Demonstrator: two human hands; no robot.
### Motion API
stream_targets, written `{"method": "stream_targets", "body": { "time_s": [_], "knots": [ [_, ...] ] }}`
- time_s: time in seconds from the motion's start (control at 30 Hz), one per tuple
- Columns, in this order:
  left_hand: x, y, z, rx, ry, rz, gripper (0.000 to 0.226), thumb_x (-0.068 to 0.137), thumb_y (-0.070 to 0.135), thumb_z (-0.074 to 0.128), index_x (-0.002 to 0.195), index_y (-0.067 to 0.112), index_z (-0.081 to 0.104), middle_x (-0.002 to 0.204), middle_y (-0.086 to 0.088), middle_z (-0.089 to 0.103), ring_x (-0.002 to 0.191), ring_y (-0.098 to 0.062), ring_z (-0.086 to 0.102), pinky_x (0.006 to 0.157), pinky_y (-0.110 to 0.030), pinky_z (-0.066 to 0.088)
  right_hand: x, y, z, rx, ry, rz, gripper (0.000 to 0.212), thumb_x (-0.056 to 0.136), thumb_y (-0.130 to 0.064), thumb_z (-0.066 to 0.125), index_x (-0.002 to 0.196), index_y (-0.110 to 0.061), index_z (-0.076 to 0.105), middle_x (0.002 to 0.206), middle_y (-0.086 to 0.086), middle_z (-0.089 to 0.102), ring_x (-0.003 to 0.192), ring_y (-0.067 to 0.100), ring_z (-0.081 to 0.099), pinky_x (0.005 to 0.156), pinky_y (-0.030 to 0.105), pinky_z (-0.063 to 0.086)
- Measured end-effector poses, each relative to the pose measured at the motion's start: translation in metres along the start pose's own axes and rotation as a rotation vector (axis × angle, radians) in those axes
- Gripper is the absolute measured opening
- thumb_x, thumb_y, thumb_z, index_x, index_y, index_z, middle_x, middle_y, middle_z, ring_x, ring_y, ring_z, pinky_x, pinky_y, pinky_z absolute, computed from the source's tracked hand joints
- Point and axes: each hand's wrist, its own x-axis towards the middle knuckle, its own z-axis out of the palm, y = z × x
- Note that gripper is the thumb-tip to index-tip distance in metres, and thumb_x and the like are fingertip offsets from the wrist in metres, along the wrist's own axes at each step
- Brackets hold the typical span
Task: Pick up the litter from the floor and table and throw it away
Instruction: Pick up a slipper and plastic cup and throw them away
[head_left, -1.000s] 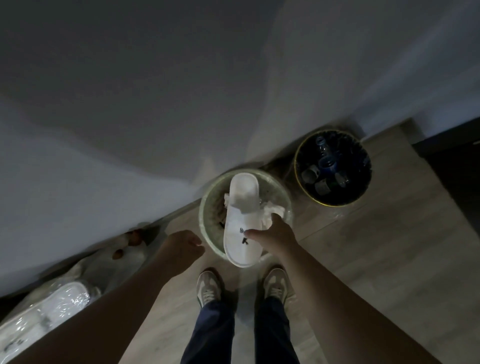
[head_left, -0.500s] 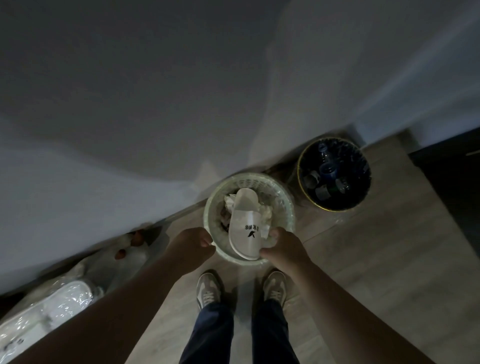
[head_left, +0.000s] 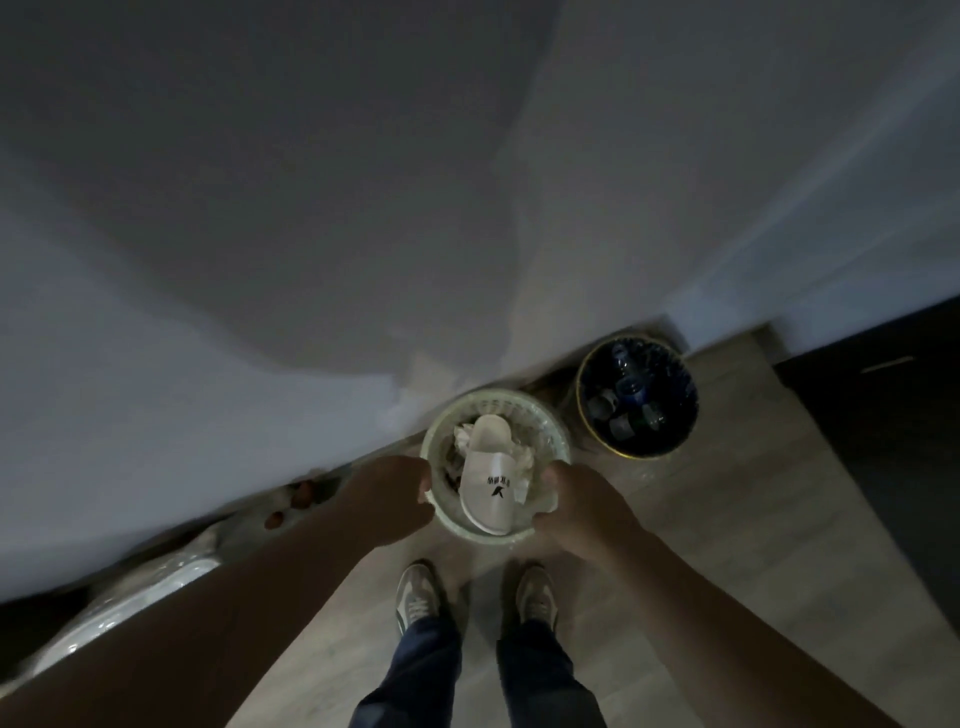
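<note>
A pale green mesh waste basket stands on the wooden floor against the white wall, just ahead of my feet. Inside it lies a white slipper with a dark logo, on top of crumpled white paper. My left hand grips the basket's left rim. My right hand grips the right rim, its fingers curled over the edge. The lower part of the basket is hidden by my hands.
A dark bin with a gold rim holding plastic bottles stands to the right of the basket. A clear plastic bag with white things lies at the lower left by the wall. Dark furniture borders the right.
My right hand let go of the slipper, which dropped into the basket. Both hands then moved to the basket's rim and took hold of it.
</note>
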Motion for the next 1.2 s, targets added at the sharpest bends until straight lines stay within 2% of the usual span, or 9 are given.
{"method": "stream_targets", "body": {
  "time_s": [0.13, 0.27, 0.37, 0.43, 0.6, 0.73, 0.9, 1.07, 1.2],
  "knots": [
    [-0.061, 0.039, -0.076, 0.047, 0.107, 0.030, 0.051, 0.082, 0.049, 0.044, 0.122, 0.020, 0.053, 0.126, 0.000, 0.056, 0.119, -0.016, 0.050, 0.097, -0.024, 0.036, -0.056, -0.028, -0.088, -0.089, 0.112, -0.182, 0.046, 0.080, -0.030, 0.067, 0.121, -0.016, 0.053, 0.119, 0.004, 0.055, 0.110, 0.022, 0.055, 0.087, 0.032, 0.046],
    [-0.130, 0.083, -0.142, 0.053, 0.259, 0.069, 0.035, 0.091, 0.039, 0.054, 0.121, 0.022, 0.054, 0.123, 0.004, 0.058, 0.114, -0.013, 0.053, 0.097, -0.025, 0.040, -0.121, -0.048, -0.174, -0.166, 0.121, -0.380, 0.044, 0.083, -0.031, 0.066, 0.122, -0.019, 0.052, 0.117, 0.000, 0.055, 0.109, 0.020, 0.055, 0.087, 0.033, 0.047],
    [-0.188, 0.113, -0.184, 0.036, 0.404, 0.077, 0.033, 0.090, 0.038, 0.057, 0.121, 0.024, 0.056, 0.120, 0.008, 0.059, 0.109, -0.009, 0.055, 0.089, -0.018, 0.039, -0.168, -0.060, -0.239, -0.262, 0.157, -0.545, 0.046, 0.087, -0.032, 0.063, 0.129, -0.023, 0.048, 0.123, -0.004, 0.053, 0.115, 0.015, 0.051, 0.090, 0.025, 0.039],
    [-0.227, 0.130, -0.201, 0.013, 0.482, 0.044, 0.035, 0.090, 0.039, 0.058, 0.121, 0.025, 0.056, 0.120, 0.010, 0.059, 0.107, -0.008, 0.055, 0.086, -0.017, 0.039, -0.200, -0.070, -0.275, -0.287, 0.191, -0.635, 0.048, 0.088, -0.031, 0.062, 0.133, -0.023, 0.046, 0.127, -0.004, 0.051, 0.117, 0.013, 0.048, 0.092, 0.023, 0.037],
    [-0.319, 0.150, -0.224, -0.013, 0.683, -0.060, 0.033, 0.089, 0.043, 0.058, 0.119, 0.029, 0.057, 0.118, 0.014, 0.060, 0.104, -0.006, 0.056, 0.091, -0.020, 0.044, -0.266, -0.112, -0.327, -0.345, 0.296, -0.874, 0.045, 0.087, -0.033, 0.062, 0.129, -0.025, 0.051, 0.126, -0.008, 0.053, 0.114, 0.008, 0.049, 0.094, 0.023, 0.040],
    [-0.400, 0.143, -0.219, -0.034, 0.845, -0.198, 0.033, 0.089, 0.043, 0.058, 0.119, 0.031, 0.057, 0.117, 0.016, 0.059, 0.106, -0.003, 0.055, 0.090, -0.015, 0.041, -0.316, -0.170, -0.330, -0.423, 0.360, -1.108, 0.046, 0.081, -0.032, 0.065, 0.126, -0.026, 0.054, 0.126, -0.008, 0.053, 0.115, 0.007, 0.051, 0.094, 0.019, 0.037],
    [-0.519, 0.116, -0.184, -0.074, 1.032, -0.450, 0.034, 0.087, 0.047, 0.058, 0.119, 0.036, 0.055, 0.115, 0.021, 0.057, 0.106, -0.001, 0.055, 0.085, -0.012, 0.040, -0.394, -0.250, -0.297, -0.456, 0.358, -1.384, 0.047, 0.081, -0.038, 0.063, 0.127, -0.032, 0.050, 0.122, -0.013, 0.051, 0.112, 0.006, 0.052, 0.095, 0.024, 0.042],
    [-0.648, 0.093, -0.107, -0.132, 1.212, -0.737, 0.037, 0.085, 0.048, 0.060, 0.120, 0.036, 0.056, 0.116, 0.019, 0.057, 0.105, -0.001, 0.056, 0.090, -0.018, 0.045, -0.493, -0.319, -0.220, -0.456, 0.283, -1.686, 0.048, 0.084, -0.038, 0.062, 0.130, -0.035, 0.047, 0.121, -0.016, 0.049, 0.112, 0.002, 0.049, 0.095, 0.022, 0.041],
    [-0.746, 0.090, -0.031, -0.128, 1.195, -0.914, 0.037, 0.084, 0.049, 0.058, 0.117, 0.033, 0.059, 0.117, 0.015, 0.058, 0.109, -0.005, 0.056, 0.091, -0.017, 0.043, -0.580, -0.362, -0.138, -0.428, 0.165, -1.885, 0.053, 0.085, -0.035, 0.064, 0.134, -0.031, 0.046, 0.125, -0.013, 0.049, 0.116, 0.003, 0.049, 0.098, 0.021, 0.041]
  ]
}}
